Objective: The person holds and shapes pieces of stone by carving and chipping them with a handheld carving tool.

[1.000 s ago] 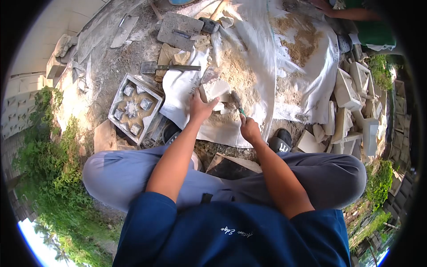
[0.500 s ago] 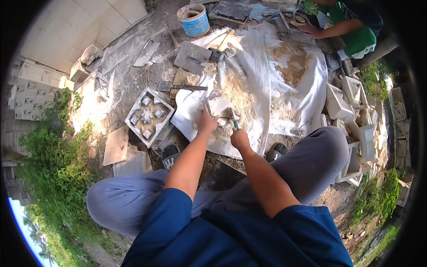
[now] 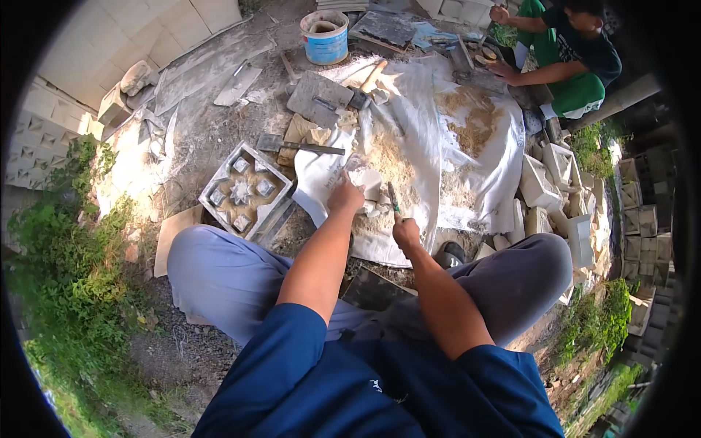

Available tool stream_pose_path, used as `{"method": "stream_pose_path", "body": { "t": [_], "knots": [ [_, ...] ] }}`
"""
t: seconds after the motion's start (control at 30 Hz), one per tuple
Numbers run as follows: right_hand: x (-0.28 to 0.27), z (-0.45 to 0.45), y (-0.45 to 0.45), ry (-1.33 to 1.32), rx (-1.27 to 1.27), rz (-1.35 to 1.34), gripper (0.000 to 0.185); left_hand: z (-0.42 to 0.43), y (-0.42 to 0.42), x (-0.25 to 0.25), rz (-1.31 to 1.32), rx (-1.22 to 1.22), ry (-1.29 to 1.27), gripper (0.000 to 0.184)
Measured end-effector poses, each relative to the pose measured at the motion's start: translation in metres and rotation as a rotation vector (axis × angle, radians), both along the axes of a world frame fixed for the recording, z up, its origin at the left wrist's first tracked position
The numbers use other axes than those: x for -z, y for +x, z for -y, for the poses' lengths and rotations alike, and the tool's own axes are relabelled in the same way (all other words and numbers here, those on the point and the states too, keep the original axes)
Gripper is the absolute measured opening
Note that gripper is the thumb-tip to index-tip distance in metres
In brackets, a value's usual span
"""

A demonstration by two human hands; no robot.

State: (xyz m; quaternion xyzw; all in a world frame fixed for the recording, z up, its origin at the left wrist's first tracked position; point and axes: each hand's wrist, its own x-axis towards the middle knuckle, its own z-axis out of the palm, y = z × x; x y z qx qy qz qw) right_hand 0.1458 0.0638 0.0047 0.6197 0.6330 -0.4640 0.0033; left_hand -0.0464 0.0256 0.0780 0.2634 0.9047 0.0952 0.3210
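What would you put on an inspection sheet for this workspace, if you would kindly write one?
Surface: white sheet, creased, with pale debris scattered over it.
Work items: pale block on the sheet, broken pieces beside it; slim tool to its right.
Clutter: bucket beyond the sheet; flat float and star-patterned mould towards the left.
Hands: left hand against the block, grip partly hidden; right hand closed around the tool.
Cables: nothing seen.
Surroundings: another person at upper right, piled blocks at right, greenery at left.

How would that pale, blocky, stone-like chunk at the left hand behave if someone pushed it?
The chunk probably wouldn't roll, given its angular shape. It may chip, since pale broken fragments lie beside it. It might drag unevenly, as sandy crumbs litter the white fabric sheet nearby.
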Motion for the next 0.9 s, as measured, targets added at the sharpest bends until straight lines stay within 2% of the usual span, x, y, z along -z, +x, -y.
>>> {"method": "stream_pose_path", "body": {
  "t": [0.07, 0.13, 0.2, 0.27, 0.33, 0.4, 0.47, 0.5, 0.57, 0.67, 0.7, 0.73, 0.8, 0.9],
  "knots": [
    [-0.004, 0.000, 0.003, 0.148, 0.024, 0.033, 0.058, 0.001, -0.002, -0.001, 0.018, -0.003, 0.005, 0.083],
    [-0.029, 0.006, -0.002, 0.136, 0.079, 0.036, 0.059, 0.007, -0.006, -0.001, 0.044, 0.011, 0.048, 0.084],
    [-0.048, 0.015, -0.009, 0.010, 0.292, 0.000, 0.059, 0.009, -0.005, -0.001, 0.078, -0.002, 0.088, 0.085],
    [-0.005, 0.011, 0.001, -0.003, 0.273, -0.042, 0.058, 0.015, -0.005, -0.005, 0.074, -0.006, 0.097, 0.088],
    [-0.025, 0.025, -0.002, 0.037, 0.126, -0.031, 0.057, 0.023, -0.008, 0.013, 0.031, -0.015, 0.123, 0.090],
    [-0.043, 0.025, -0.003, -0.022, 0.136, -0.012, 0.057, 0.016, -0.001, 0.037, -0.007, -0.022, 0.174, 0.092],
    [-0.031, 0.024, 0.001, 0.225, 0.049, -0.004, 0.058, 0.012, 0.007, 0.055, -0.241, -0.039, 0.297, 0.092],
    [-0.048, 0.026, -0.005, 0.209, 0.037, -0.046, 0.058, 0.012, 0.007, 0.046, -0.243, -0.037, 0.294, 0.092],
    [-0.077, 0.038, -0.020, 0.063, 0.150, -0.151, 0.058, 0.015, 0.005, 0.017, 0.060, -0.174, 0.246, 0.091],
    [-0.071, 0.037, -0.025, -0.006, 0.149, -0.240, 0.058, 0.015, 0.003, 0.029, 0.012, -0.154, 0.355, 0.092],
    [-0.066, 0.033, -0.021, 0.098, 0.044, -0.182, 0.057, 0.014, -0.001, 0.024, -0.002, -0.160, 0.356, 0.092],
    [-0.060, 0.032, -0.016, 0.194, -0.055, -0.121, 0.056, 0.017, -0.002, 0.018, 0.072, -0.182, 0.384, 0.093],
    [-0.049, 0.034, -0.006, 0.148, -0.081, -0.103, 0.054, 0.023, 0.002, 0.019, 0.149, -0.182, 0.384, 0.094],
    [-0.046, 0.032, 0.004, 0.166, -0.060, -0.089, 0.052, 0.020, 0.007, 0.035, -0.003, -0.196, 0.473, 0.092]
  ]
}}
